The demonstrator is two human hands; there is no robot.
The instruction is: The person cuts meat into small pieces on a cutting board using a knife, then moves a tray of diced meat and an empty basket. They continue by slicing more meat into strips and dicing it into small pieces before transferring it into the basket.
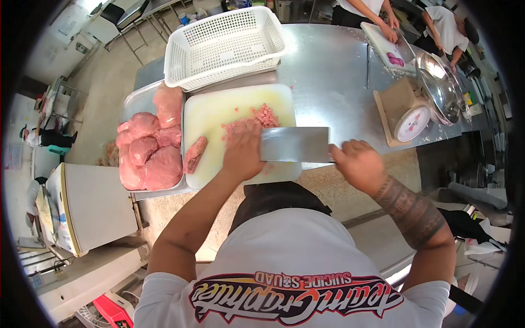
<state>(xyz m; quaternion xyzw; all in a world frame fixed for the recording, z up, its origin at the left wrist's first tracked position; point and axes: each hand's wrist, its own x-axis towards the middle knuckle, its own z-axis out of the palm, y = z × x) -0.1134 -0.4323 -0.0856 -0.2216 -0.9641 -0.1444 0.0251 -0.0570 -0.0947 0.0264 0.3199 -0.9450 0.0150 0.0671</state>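
My right hand (358,164) is closed around the handle of a wide cleaver (295,145), whose blade reaches left over the cutting board. My left hand (244,147) presses down with bent fingers on pink raw meat (232,128) at the blade's left end; the hand hides most of this meat. Beyond the fingers is a small heap of diced meat (266,116). A longer strip of meat (195,155) lies at the left side of the white cutting board (219,104). Large raw meat pieces (145,147) fill a metal tray (134,98) left of the board.
A white perforated basket (224,52) stands behind the board. To the right on the steel table (322,71) are a dial scale (407,115) and a metal bowl (440,87). At the far right, another person's hands (389,30) work over a board with purple onion (395,59).
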